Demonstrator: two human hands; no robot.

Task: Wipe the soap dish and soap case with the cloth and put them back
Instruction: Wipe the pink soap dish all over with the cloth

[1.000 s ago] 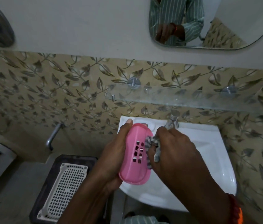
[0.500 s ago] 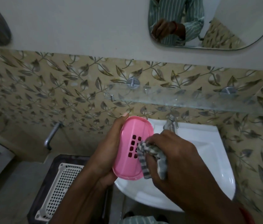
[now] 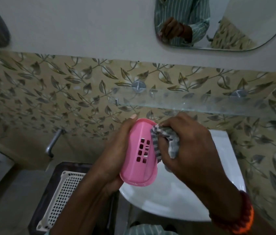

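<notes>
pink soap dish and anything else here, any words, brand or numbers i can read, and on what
None can be read.
Pink soap dish, held in the left hand: faint raised marks on its near rim may be lettering, too blurred to tell.
Cloth in the right hand: stripes only.
White basket, basin, glass shelf: no text shows.

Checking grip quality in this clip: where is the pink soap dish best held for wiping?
Across its long edges from the left, as the left hand does: the pink soap dish is oval and tilted, leaving its slotted face open to the cloth in the right hand.
</notes>
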